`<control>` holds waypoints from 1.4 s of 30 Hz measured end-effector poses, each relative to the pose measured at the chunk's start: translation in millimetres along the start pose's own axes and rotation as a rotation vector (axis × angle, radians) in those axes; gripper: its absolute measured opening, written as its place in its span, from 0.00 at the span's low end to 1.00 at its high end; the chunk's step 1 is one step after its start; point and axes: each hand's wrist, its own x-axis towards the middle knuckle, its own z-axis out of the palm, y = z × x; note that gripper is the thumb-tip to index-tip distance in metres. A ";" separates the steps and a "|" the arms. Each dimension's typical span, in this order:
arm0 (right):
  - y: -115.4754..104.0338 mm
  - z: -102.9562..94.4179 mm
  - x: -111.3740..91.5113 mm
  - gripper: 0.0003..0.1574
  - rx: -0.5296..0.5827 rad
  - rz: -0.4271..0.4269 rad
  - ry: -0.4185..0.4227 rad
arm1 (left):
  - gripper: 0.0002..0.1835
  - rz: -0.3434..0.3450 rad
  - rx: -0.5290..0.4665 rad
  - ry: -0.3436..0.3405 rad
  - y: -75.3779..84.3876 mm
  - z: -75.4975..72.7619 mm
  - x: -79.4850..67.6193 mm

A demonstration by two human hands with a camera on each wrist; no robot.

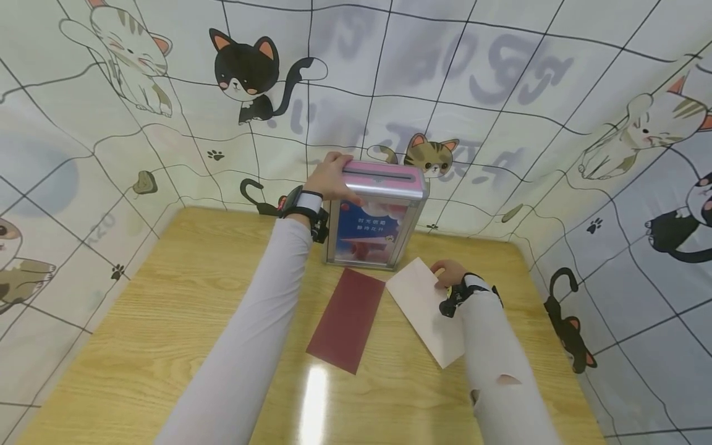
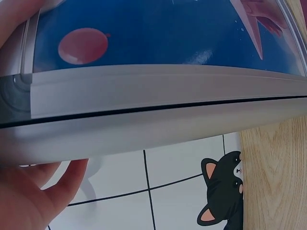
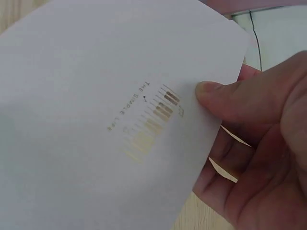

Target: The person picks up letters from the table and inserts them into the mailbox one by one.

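Note:
A metal-framed letter box (image 1: 369, 232) with a pink top, a narrow slot and a blue picture front stands upright near the back of the table. My left hand (image 1: 329, 178) grips its upper left corner, thumb at the front. In the left wrist view, fingers (image 2: 67, 184) of that hand show beside the box's silver edge (image 2: 158, 86). My right hand (image 1: 449, 272) pinches a cream-white envelope (image 1: 417, 296) at its edge, thumb on top. Gold print reading "THE SIMPLE LIFE" marks this envelope (image 3: 96, 158) in the right wrist view. A dark red envelope (image 1: 347, 321) lies flat before the box.
The wood-grain table (image 1: 222, 278) carries all of these things. Behind it and at both sides hang white sheets (image 1: 356, 68) with a black grid and cartoon cats, close behind the box.

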 end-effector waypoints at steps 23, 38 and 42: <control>-72.9 -97.0 -108.9 0.25 0.170 0.160 0.202 | 0.60 0.029 -0.007 -0.012 -4.6 4.7 1.0; -105.5 -171.3 -148.9 0.33 0.242 0.098 0.365 | 0.59 0.031 0.004 -0.021 -2.3 3.9 -3.6; -120.7 -183.5 -157.0 0.34 0.267 0.078 0.393 | 0.58 0.027 0.003 -0.011 -3.5 2.0 -3.9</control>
